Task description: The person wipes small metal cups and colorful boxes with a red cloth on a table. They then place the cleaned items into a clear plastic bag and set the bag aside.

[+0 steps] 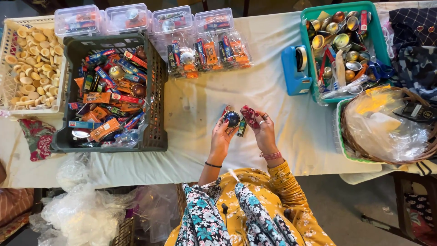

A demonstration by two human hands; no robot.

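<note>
My left hand holds a small round dark tin with a decorated lid and a thin green stick-shaped packet just below it. My right hand grips a small dark red packet right beside the tin. Both hands hover close together over the white cloth on the table, near its front edge. A ring shows on my right hand and bangles on that wrist.
A dark crate of colourful small packets sits at left, a white basket of small pale cups beyond it. Clear lidded boxes and filled bags lie behind. A teal tray of metal tins, blue tape dispenser and wicker basket stand right.
</note>
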